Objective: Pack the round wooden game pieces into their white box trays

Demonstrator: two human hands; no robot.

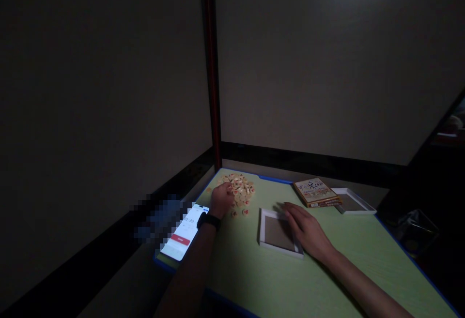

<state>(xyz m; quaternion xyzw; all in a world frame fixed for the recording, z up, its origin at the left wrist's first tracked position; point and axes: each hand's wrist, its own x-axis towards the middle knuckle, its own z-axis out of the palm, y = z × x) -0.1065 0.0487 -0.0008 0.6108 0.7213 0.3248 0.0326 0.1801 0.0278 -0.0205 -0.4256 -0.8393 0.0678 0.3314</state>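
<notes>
My left hand [222, 200], with a dark watch [209, 219] at the wrist, is at the near left side of a heap of round wooden Chinese chess pieces [241, 188] with red and dark markings. Its fingers are curled in, and whatever they hold is hidden. An open, shallow white box tray [260, 240] with a brown bottom lies nearer to me, and no pieces show in it. Over the tray's right edge rests my right hand [307, 228], fingers stretched out to the left and nothing visible in them.
A phone [183, 233] with a lit timer screen lies at the table's left edge. Back right, printed boxes [315, 192] are stacked beside another shallow white tray [366, 207]. Walls border the green table [250, 274] behind and to the left.
</notes>
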